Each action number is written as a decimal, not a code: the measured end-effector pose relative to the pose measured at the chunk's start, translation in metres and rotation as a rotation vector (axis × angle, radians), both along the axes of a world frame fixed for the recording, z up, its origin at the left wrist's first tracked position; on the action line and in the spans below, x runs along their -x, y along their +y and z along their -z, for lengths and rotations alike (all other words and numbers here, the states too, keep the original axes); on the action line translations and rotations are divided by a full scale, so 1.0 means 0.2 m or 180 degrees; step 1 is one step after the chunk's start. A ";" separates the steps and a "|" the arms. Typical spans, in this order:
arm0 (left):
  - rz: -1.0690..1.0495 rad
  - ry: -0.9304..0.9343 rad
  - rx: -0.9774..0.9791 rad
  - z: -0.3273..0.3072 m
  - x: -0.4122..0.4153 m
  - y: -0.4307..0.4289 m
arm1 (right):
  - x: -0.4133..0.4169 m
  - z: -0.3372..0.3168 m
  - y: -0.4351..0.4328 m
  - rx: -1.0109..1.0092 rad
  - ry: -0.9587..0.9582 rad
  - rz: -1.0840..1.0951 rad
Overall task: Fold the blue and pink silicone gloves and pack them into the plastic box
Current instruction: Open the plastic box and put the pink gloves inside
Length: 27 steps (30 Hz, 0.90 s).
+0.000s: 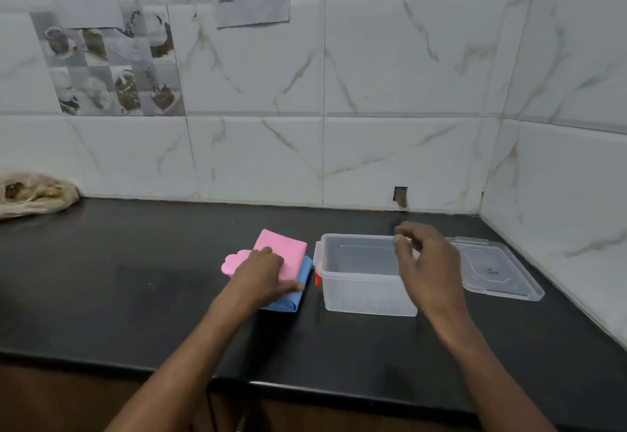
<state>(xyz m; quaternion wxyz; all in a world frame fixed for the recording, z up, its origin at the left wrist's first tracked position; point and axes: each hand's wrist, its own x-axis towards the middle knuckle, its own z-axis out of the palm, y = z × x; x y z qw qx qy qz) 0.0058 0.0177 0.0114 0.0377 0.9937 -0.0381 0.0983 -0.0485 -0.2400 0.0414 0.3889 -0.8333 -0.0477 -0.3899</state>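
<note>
A folded pink glove (283, 250) lies on top of a folded blue glove (293, 297) on the black counter (135, 279), just left of the plastic box (359, 292). The box is clear, open and has nothing in it. My left hand (261, 277) lies on the stack, fingers over the pink glove and thumb at the edge of the stack above the blue one. My right hand (424, 255) hovers over the right side of the box with fingers loosely curled, holding nothing.
The clear lid (498, 270) lies flat on the counter right of the box. A crumpled bag (30, 194) sits at the far left by the tiled wall. The wall corner closes in on the right; the counter's front edge runs below my arms.
</note>
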 end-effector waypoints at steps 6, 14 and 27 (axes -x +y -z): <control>0.0267 0.0243 0.0331 0.09 -0.05 0.16 | 0.10 0.07 0.29 0.0133 0.0168 -0.1056; 0.0724 0.0183 0.0409 0.04 -0.12 0.28 | 0.21 0.28 0.45 0.0245 0.0714 -0.1685; 0.0726 -0.0093 -0.0210 0.11 -0.17 0.24 | 0.10 0.39 0.45 0.0384 0.1613 -0.1005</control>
